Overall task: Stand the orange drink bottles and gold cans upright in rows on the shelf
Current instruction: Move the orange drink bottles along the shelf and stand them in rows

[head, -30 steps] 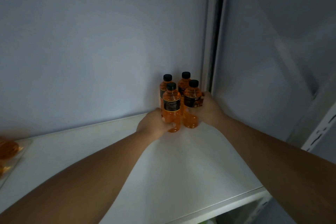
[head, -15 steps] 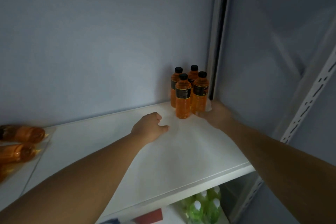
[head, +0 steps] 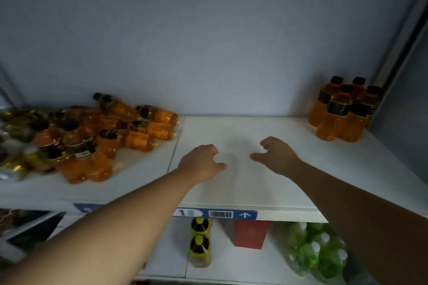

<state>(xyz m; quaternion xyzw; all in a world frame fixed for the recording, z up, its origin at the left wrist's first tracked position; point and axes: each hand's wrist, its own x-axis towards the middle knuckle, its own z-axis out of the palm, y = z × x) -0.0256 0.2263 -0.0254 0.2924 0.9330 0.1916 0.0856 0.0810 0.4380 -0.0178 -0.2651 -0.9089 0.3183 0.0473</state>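
Observation:
Several orange drink bottles [head: 340, 113] with black caps stand upright in a tight cluster at the shelf's far right corner. A heap of orange bottles [head: 129, 127] lies on its side at the left of the white shelf [head: 243, 183]. Gold cans [head: 16, 127] lie blurred at the far left edge. My left hand [head: 201, 163] and my right hand [head: 275, 155] hover over the bare middle of the shelf. Both hold nothing, with fingers loosely curled and apart.
The back wall is pale blue-grey; a metal upright [head: 403, 53] bounds the shelf at right. A blue price strip [head: 217, 213] runs along the shelf's front edge. On the shelf below stand yellow-capped bottles [head: 200, 242], a red box [head: 249, 233] and green bottles [head: 317, 252].
Both hands have let go of the upright bottles and pulled back to the shelf's middle. The view has swung left and down, bringing the heap of lying bottles into sight.

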